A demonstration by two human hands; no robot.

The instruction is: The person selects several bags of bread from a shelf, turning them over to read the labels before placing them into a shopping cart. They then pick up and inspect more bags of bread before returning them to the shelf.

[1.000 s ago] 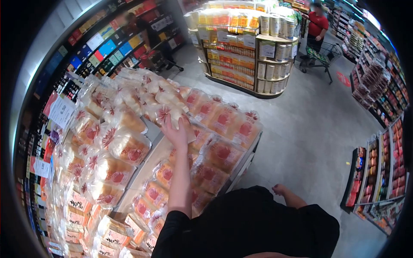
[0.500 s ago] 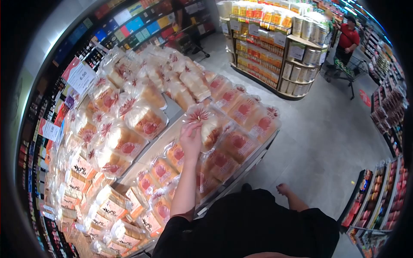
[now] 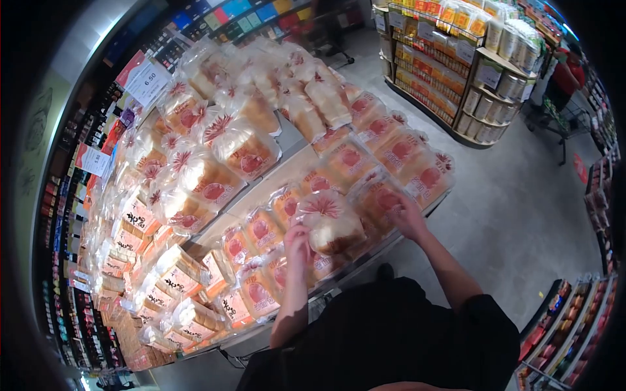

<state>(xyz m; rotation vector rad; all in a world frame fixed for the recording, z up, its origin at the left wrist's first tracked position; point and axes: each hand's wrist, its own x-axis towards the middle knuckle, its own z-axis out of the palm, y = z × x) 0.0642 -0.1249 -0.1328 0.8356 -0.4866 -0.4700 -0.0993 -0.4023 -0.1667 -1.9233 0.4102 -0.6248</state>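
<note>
A bagged loaf of bread (image 3: 334, 229), in clear plastic with a red starburst print at its gathered top, rests on the near part of the bread display. My left hand (image 3: 298, 245) is at its left side, fingers bent against the bag. To the right, my right hand (image 3: 407, 220) reaches over a flat bagged loaf with a red print (image 3: 375, 195), its fingers apart and close to or touching the wrapper; the fingertips are partly hard to make out. Rows of similar packs (image 3: 262, 228) lie beside and behind both hands.
Piled loaves (image 3: 244, 153) rise on the upper tier, with orange-labelled packs (image 3: 179, 274) at left. Price signs (image 3: 143, 79) stand behind. Across the aisle are a stocked shelf unit (image 3: 433, 62) and a person (image 3: 566, 75) with a shopping cart (image 3: 562, 124).
The bagged loaf has come nearer to me, and my left hand has shifted from its gathered top to its side. My right hand has risen from beside my body to the packs.
</note>
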